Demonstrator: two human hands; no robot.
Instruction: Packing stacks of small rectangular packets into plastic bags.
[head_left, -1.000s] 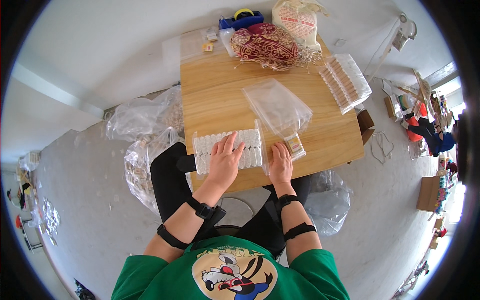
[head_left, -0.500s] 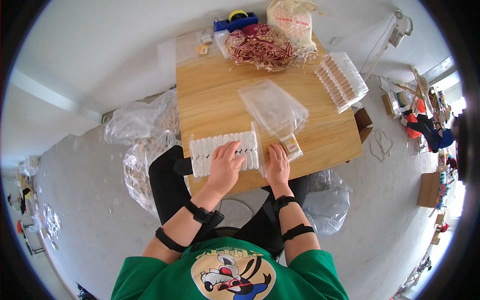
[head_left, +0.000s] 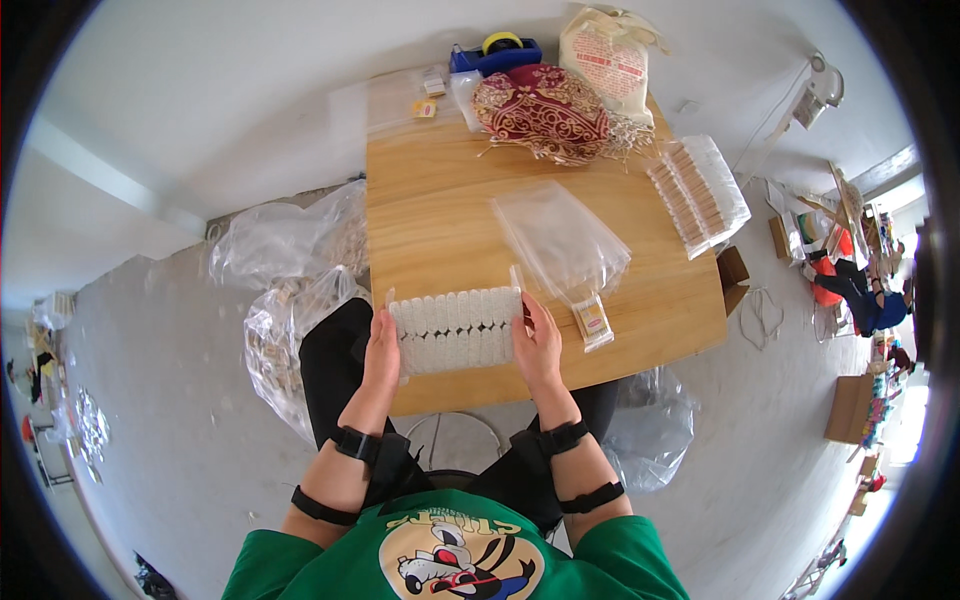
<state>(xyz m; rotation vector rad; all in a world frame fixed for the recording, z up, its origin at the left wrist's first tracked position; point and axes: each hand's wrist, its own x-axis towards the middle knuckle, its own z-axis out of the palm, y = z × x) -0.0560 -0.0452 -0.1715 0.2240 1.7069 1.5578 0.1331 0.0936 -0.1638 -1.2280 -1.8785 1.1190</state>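
Head view, at the near edge of the desk: left hand and right hand each clamp one short end of a flat clear packet of pale wooden sticks laid in two rows, held level over the light wooden desk.

Step in hand, as judged: squaring and closing the filled packet. The next move calls for an even grip at both ends so the rows stay aligned.

Outward: a stack of empty clear plastic bags lies just beyond the right hand; a small yellow-and-red labelled sachet sits at its near end. Finished stick packets rest at the right edge.

Against the earlier frame: the left palm lay flat on top of the packet; now both hands grip its ends.
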